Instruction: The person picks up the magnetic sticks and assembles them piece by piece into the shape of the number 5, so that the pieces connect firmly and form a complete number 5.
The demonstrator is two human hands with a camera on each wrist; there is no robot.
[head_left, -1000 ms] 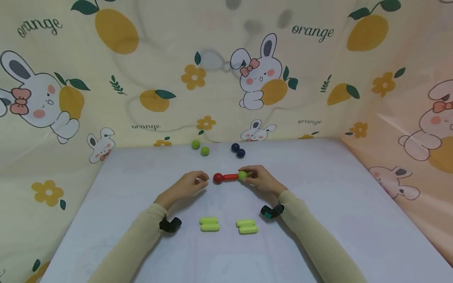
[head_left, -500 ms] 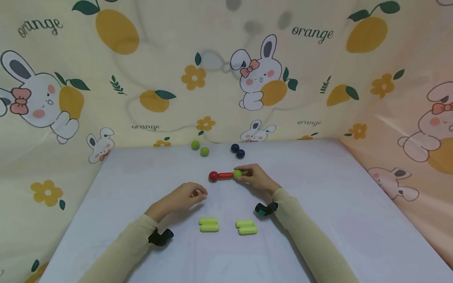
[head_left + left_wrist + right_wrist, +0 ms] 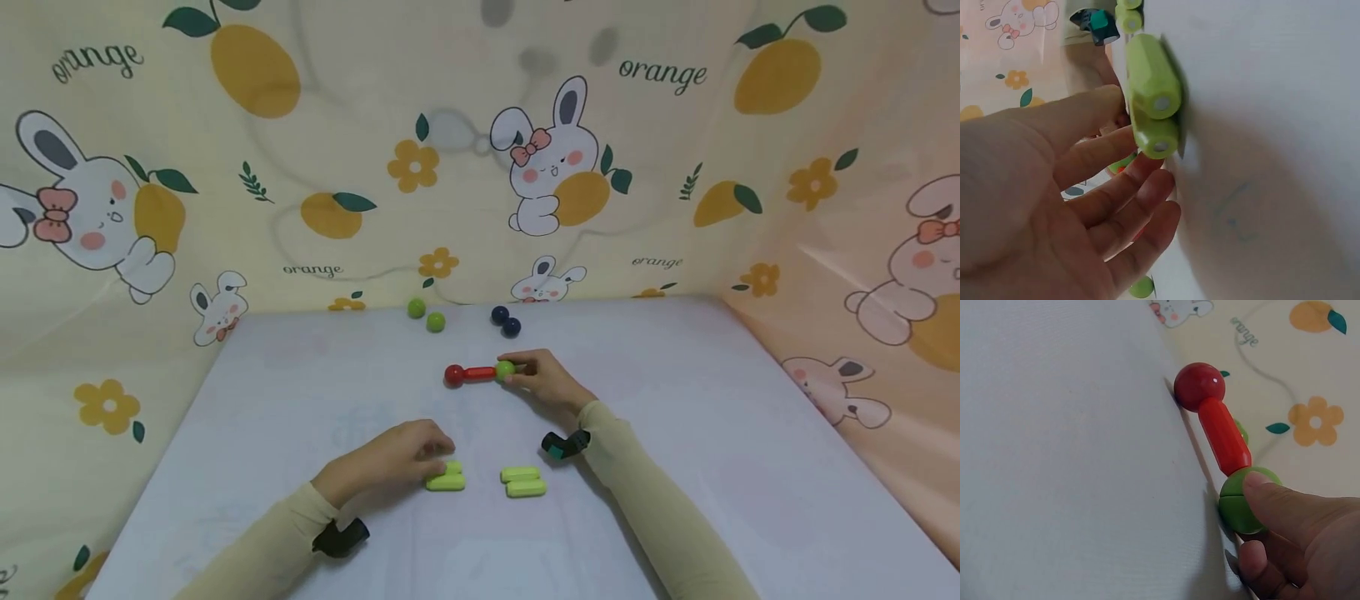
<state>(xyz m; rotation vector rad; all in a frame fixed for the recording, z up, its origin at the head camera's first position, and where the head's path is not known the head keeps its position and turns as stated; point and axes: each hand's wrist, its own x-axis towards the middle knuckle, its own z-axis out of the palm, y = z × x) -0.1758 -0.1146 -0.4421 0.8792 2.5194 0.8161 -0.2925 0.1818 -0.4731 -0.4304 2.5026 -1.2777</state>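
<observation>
My right hand (image 3: 550, 382) pinches a green ball (image 3: 1237, 509) between thumb and fingers. A red rod (image 3: 1224, 436) joins that ball, and a red ball (image 3: 1200, 387) sits on the rod's other end; the joined piece lies along the table. My left hand (image 3: 397, 457) is beside the left pair of light green rods, partly covering the far rod (image 3: 454, 467). In the left wrist view, thumb and forefinger come right up to these rods (image 3: 1154, 78), whose ends bear silver discs. The other left fingers are loosely bent.
Another pair of light green rods (image 3: 527, 488) lies to the right of the left hand. Toward the back of the white table (image 3: 645, 350) are two loose green balls (image 3: 436, 322) and two dark blue balls (image 3: 512, 327). A printed cloth (image 3: 465, 208) stands behind.
My left hand has moved away from the red ball, back toward me to the left rods. The right hand has shifted slightly left with the joined piece, still holding the green ball.
</observation>
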